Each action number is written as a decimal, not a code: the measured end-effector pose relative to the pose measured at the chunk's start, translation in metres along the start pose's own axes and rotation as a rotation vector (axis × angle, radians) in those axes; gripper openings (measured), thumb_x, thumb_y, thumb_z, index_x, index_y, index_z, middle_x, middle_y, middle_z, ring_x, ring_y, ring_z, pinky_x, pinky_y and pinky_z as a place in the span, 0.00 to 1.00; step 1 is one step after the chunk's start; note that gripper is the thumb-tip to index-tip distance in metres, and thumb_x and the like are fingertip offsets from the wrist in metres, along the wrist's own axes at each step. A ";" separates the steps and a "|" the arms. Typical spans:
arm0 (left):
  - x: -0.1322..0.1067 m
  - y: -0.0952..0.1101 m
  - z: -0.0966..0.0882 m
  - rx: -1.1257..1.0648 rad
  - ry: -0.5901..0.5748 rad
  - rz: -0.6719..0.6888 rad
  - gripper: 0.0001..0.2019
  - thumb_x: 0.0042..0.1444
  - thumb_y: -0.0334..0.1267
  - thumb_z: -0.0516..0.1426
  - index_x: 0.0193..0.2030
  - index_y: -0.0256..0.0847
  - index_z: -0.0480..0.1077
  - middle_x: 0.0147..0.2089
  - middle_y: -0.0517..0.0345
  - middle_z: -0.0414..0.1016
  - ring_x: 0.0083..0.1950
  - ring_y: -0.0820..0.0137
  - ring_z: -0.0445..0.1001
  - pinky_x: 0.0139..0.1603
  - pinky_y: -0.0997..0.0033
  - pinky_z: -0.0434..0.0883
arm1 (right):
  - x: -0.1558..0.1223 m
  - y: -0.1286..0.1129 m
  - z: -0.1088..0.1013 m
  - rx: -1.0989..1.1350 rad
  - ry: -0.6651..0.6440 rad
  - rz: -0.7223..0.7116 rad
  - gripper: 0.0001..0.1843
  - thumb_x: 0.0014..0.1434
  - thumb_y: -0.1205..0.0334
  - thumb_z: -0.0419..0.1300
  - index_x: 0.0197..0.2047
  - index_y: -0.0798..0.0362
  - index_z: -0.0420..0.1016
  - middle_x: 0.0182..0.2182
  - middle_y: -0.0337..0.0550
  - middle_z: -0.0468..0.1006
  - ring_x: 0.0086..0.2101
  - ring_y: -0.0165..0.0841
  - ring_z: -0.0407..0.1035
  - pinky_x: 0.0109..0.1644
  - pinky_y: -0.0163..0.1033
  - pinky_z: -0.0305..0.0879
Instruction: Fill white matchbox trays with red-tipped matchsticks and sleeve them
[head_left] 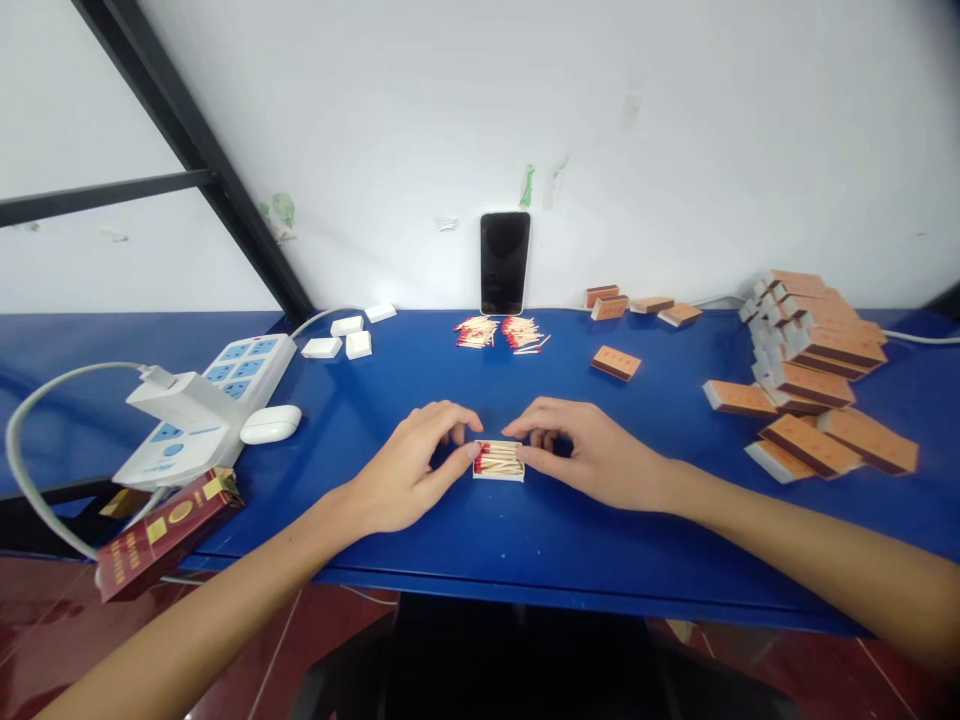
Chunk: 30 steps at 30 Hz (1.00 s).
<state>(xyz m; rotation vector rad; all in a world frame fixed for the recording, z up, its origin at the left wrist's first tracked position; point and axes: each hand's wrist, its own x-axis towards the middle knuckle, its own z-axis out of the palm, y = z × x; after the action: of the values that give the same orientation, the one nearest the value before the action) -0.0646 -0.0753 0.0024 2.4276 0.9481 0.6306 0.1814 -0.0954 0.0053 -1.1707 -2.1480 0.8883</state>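
A small white matchbox tray (499, 462) full of red-tipped matches lies on the blue table (465, 540) near its front edge. My left hand (409, 465) rests on the table with its fingertips pinching the tray's left end. My right hand (581, 450) holds the tray's right end with thumb and fingers curled in. Two loose heaps of matches (501, 333) lie further back, in front of a black phone (505, 262) that leans upright against the white wall.
A pile of orange matchboxes (814, 370) fills the right side, with single ones (615, 362) scattered behind. At left sit a white power strip (206, 405) with a plugged charger, an earbud case (270, 424), small white trays (346, 335) and a red packet (161, 530) at the table edge.
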 end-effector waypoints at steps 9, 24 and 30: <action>0.000 -0.010 0.011 0.055 0.002 0.231 0.13 0.67 0.35 0.53 0.51 0.42 0.77 0.54 0.54 0.78 0.53 0.68 0.76 0.55 0.67 0.72 | 0.011 0.003 -0.002 0.123 -0.065 0.079 0.11 0.61 0.56 0.60 0.40 0.51 0.81 0.35 0.41 0.80 0.33 0.31 0.72 0.38 0.37 0.68; -0.008 0.003 0.017 0.663 -0.010 0.503 0.17 0.66 0.28 0.49 0.58 0.24 0.69 0.59 0.35 0.73 0.59 0.54 0.74 0.55 0.55 0.77 | 0.011 -0.010 -0.001 0.094 -0.079 0.174 0.11 0.54 0.62 0.64 0.42 0.53 0.79 0.31 0.39 0.77 0.31 0.29 0.70 0.36 0.36 0.68; -0.011 0.006 0.015 0.734 -0.032 0.494 0.20 0.65 0.23 0.46 0.62 0.25 0.64 0.60 0.37 0.72 0.61 0.57 0.73 0.56 0.58 0.76 | 0.016 -0.007 -0.001 0.098 -0.125 0.170 0.12 0.55 0.59 0.64 0.43 0.53 0.78 0.29 0.38 0.76 0.30 0.30 0.69 0.35 0.36 0.67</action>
<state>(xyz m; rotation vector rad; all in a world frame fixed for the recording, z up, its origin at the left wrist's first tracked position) -0.0606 -0.0905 -0.0085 3.3707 0.6232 0.4392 0.1706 -0.0846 0.0133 -1.2938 -2.0980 1.1554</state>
